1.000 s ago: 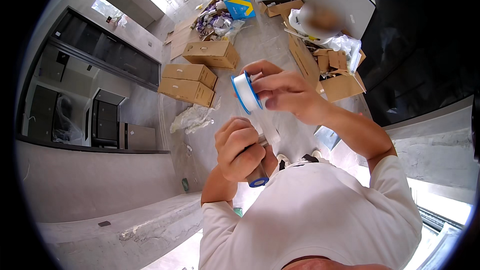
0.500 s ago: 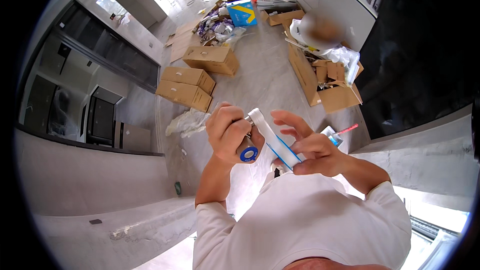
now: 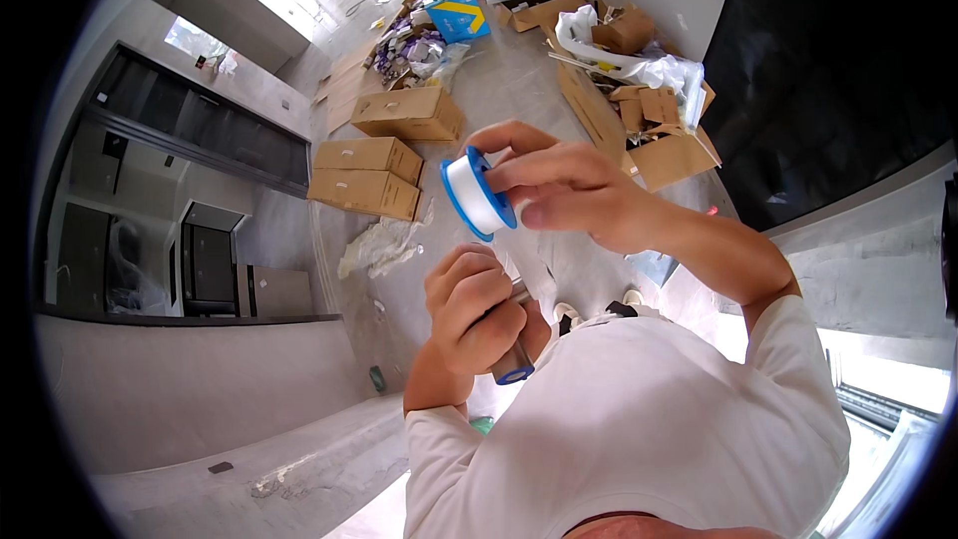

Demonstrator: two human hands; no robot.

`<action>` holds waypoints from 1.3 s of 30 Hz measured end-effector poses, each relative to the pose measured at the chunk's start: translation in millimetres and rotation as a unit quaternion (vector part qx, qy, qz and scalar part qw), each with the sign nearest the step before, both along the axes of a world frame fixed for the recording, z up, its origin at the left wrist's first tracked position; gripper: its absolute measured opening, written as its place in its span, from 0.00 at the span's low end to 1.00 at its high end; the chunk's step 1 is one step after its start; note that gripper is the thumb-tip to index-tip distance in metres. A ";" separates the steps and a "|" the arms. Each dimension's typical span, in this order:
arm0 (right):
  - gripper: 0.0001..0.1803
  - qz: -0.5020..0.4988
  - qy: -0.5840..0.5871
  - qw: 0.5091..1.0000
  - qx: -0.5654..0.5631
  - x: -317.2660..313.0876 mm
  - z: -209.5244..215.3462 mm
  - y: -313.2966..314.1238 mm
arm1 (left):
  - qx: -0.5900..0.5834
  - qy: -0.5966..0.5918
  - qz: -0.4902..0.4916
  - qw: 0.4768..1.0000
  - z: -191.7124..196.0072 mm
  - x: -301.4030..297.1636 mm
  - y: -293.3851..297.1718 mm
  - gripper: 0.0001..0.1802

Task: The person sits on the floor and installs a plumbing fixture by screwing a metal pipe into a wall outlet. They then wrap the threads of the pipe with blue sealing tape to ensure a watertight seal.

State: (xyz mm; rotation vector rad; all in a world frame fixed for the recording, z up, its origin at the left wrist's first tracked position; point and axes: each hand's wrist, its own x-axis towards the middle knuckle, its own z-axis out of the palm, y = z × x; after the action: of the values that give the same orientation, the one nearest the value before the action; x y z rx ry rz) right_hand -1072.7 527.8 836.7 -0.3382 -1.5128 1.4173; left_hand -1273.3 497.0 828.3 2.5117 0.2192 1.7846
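Note:
A spool of white thread seal tape (image 3: 469, 194) with blue rims is held between the fingers of my right hand (image 3: 589, 195). It faces away to the left, above and beyond my left hand (image 3: 474, 309). That hand is closed around a cylindrical metal fitting (image 3: 514, 367), whose blue-ringed end points toward me. A thin metal part of the fitting shows past my thumb; the rest lies hidden in my fingers. Whether any tape runs between the spool and the fitting, I cannot tell.
Closed cardboard boxes (image 3: 364, 178) stand on the floor ahead to the left. Further off are a blue box (image 3: 459, 16) and a heap of small packages (image 3: 404, 50). Open cartons (image 3: 671, 155) with scraps and plastic lie ahead right, near a black panel (image 3: 838, 70).
My right hand has moved up and away to the left with the spool, which has turned its side. My left hand has dropped slightly with the fitting. The stretched tape seen before no longer shows plainly.

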 end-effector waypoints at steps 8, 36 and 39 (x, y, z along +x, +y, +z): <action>0.21 0.007 -0.163 0.986 -0.029 -9.5 -64.7 -25.2 | 0.014 -0.037 0.058 0.998 7.9 -14.8 8.7 0.15; 0.20 -0.028 -0.088 0.996 0.009 -38.6 -2.9 5.1 | -0.053 0.039 0.023 0.998 1.9 -39.0 -21.9 0.16; 0.22 -0.032 -0.139 0.990 -0.021 -43.5 -25.2 -4.5 | -0.046 0.037 0.041 0.997 8.3 -44.6 -18.2 0.16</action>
State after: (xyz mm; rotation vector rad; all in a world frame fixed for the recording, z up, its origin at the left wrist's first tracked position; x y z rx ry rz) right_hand -1116.2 523.3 811.6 -0.6265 -1.6797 1.3956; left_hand -1318.0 478.8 836.6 2.5403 0.4045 1.6696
